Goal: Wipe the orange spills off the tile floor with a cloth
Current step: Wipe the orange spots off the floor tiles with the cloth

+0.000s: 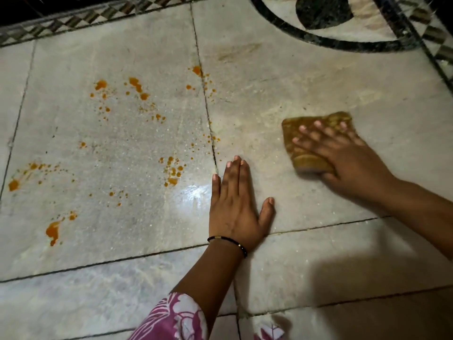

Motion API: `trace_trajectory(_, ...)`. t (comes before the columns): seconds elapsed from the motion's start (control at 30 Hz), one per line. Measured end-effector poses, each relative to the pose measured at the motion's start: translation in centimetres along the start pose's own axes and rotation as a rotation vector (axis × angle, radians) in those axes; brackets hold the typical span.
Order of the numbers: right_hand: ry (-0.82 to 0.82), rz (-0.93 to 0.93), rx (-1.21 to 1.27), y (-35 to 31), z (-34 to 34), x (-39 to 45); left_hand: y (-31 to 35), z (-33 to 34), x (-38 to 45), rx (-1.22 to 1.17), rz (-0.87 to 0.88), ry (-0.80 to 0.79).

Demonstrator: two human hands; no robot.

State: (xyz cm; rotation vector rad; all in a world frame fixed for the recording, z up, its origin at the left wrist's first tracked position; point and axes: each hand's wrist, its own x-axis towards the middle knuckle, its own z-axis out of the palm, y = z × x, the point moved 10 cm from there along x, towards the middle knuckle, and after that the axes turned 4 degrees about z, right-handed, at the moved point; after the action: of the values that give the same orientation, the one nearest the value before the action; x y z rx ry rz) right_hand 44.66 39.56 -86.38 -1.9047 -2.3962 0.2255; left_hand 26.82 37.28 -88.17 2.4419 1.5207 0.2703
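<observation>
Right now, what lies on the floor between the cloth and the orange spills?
In the head view, the left hand rests flat on the tile floor between the cloth under the right hand and the orange spills; a grout line runs there too.

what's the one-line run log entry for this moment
right hand presses cloth on tile | left hand flat on floor | orange spills unwiped on left tile

Pink-and-white floral sleeve [176, 317] — black beaded bracelet [226, 242] (left wrist).
</observation>
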Motion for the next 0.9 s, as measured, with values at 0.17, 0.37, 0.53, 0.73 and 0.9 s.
trace_trajectory(0.17, 0.034, 0.274, 0.098, 1.1, -0.7, 8.8, 0.1, -0.3, -0.2, -0.008, -0.003, 0.013)
trace_trajectory(0.37, -0.121, -0.082, -0.006, -11.2, 2.4, 8.1, -3.7, -3.7, -3.4, -0.023, -0.154, 0.167)
trace_trajectory(0.53, -0.113, -0.507, -0.041, -14.6, 3.2, -0.8, -10.5, -4.0, -10.3, 0.063, -0.457, 0.059)
trace_trajectory(0.73, -0.132, -0.425, 0.012, -14.8, 2.3, 3.0, -10.5, -2.2, -12.9, 0.115, -0.517, 0.0)
trace_trajectory(0.9, -0.081, -0.645, 0.04, -23.6, 3.5, 3.4, -10.5, -2.5, -12.5, 0.113, -0.508, 0.006)
